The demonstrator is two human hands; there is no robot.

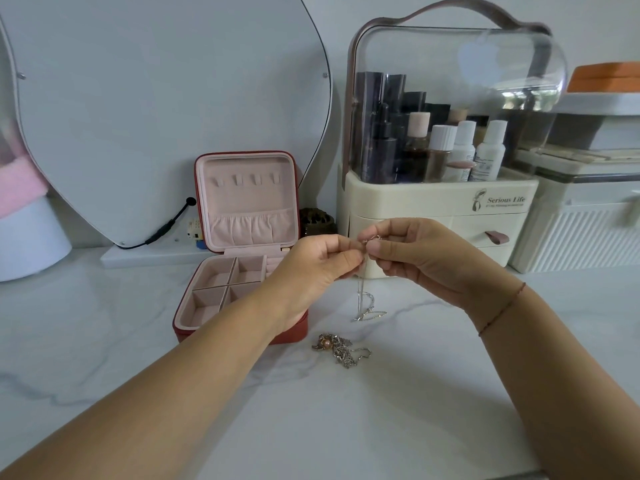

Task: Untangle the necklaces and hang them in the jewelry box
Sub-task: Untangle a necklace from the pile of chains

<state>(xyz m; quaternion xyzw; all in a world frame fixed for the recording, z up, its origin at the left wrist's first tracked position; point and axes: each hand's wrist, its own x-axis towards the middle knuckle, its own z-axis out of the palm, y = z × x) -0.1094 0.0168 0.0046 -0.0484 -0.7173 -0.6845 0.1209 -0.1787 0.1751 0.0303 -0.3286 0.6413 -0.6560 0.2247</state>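
Honestly, the spot I most want to see is the one I can't. Both hands meet in mid-air in front of the cream organizer (415, 199), and the fingertips cover the part of the chain they are working.

My left hand (318, 261) pinches the top of a thin silver necklace (363, 299) between thumb and forefinger. My right hand (415, 254) pinches the same chain just beside it, fingers curled. A glint of metal shows between the two thumbs, too small to say whether it is a clasp or a ring. The chain hangs down from the pinch, and its lower end lies in a loose loop on the white marble table (346, 427).

Nearer to me lies a tangled heap of necklaces (341, 348), silver and gold-toned, with a pinkish bead in it; I cannot count the strands. The jewelry box (247, 199) stands open to the left of the heap, red outside and pink inside. My left forearm covers its near right corner and part of the compartments. Four small hooks (247, 180) show in the upright lid. The mirror (156, 98) behind the box is cut off at the left and top edges.

On the organizer I read "Serious Life" (505, 199); the line beneath it is too small to read. Print on the bottles (491, 150) inside is blurred. A thin red thread (502, 310) circles my right wrist.
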